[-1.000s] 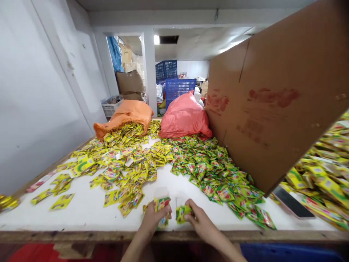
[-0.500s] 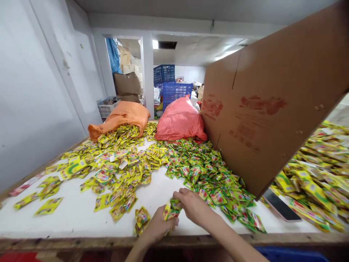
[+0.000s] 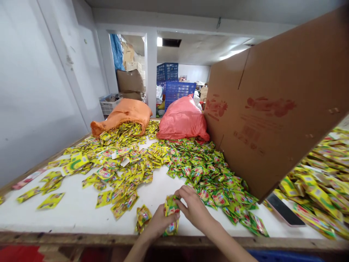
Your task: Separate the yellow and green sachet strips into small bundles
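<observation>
While loose sachets lie spread across the white tabletop (image 3: 81,211), the left hand (image 3: 159,223) clamps a small stack of packets (image 3: 171,214) upright at the near edge, apparently to keep it squared, as the right hand (image 3: 194,207) pinches the stack's top; a tilted cardboard box (image 3: 272,109) walls off the right-hand heap.

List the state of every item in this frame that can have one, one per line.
Left hand: gripping the stack of green-yellow foil sachets.
Right hand: fingers on the stack's top.
Orange woven sack: lying open, sachets spilling out.
Red plastic bag: bulging, upright.
Brown cardboard carton: tilted.
Black phone: flat, screen dark.
</observation>
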Action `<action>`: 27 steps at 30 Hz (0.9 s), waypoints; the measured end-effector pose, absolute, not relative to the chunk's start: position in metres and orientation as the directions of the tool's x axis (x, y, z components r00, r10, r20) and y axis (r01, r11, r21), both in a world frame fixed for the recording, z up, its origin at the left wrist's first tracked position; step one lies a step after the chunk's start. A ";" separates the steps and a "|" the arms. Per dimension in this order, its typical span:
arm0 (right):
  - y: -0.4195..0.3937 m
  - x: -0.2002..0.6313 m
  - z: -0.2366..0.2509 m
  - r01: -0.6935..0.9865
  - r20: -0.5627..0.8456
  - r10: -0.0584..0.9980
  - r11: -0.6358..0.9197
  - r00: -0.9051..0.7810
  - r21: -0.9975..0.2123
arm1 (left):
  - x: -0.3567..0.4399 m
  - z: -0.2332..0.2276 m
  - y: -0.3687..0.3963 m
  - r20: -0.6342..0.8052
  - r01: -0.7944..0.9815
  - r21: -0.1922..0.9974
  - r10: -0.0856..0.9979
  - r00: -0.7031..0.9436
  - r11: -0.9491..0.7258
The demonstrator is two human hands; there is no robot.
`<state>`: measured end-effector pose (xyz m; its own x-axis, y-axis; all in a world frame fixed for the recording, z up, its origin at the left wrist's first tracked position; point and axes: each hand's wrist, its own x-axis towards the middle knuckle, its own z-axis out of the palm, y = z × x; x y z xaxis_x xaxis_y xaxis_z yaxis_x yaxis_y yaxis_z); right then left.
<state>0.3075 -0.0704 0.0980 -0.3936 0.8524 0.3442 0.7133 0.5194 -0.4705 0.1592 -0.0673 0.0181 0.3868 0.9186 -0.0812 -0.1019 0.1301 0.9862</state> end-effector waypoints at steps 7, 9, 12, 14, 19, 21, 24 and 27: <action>-0.065 0.304 0.102 0.745 0.291 0.835 0.548 -0.467 -0.379 | 0.160 0.019 -0.067 -0.073 -0.114 0.985 0.913 0.402 0.129; -0.060 0.301 0.105 0.762 0.245 0.811 0.583 -0.531 -0.282 | 0.160 0.020 -0.068 -0.072 -0.109 0.986 0.909 0.411 0.128; -0.055 0.293 0.109 0.746 0.150 0.757 0.653 -0.636 -0.133 | 0.159 0.020 -0.070 -0.070 -0.077 0.991 0.918 0.390 0.108; -0.054 0.289 0.110 0.719 0.100 0.734 0.678 -0.672 -0.151 | 0.158 0.019 -0.071 -0.069 -0.058 0.994 0.928 0.366 0.097; -0.065 0.294 0.103 0.725 0.277 0.832 0.555 -0.481 -0.407 | 0.156 0.014 -0.068 -0.061 -0.101 0.989 0.931 0.361 0.104; -0.071 0.299 0.100 0.721 0.326 0.828 0.559 -0.457 -0.409 | 0.157 0.014 -0.067 -0.036 -0.137 0.986 0.927 0.374 0.094; -0.079 0.301 0.097 0.730 0.388 0.815 0.567 -0.430 -0.382 | 0.158 0.019 -0.068 -0.041 -0.142 0.984 0.917 0.397 0.105; -0.083 0.297 0.097 0.744 0.383 0.826 0.550 -0.414 -0.380 | 0.159 0.023 -0.070 -0.037 -0.117 0.989 0.913 0.407 0.092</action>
<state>0.2968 -0.0833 0.0969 -0.4142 0.8256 0.3831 0.7437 0.5497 -0.3804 0.1588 -0.0704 0.0232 0.4069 0.9127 -0.0371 -0.1167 0.0922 0.9889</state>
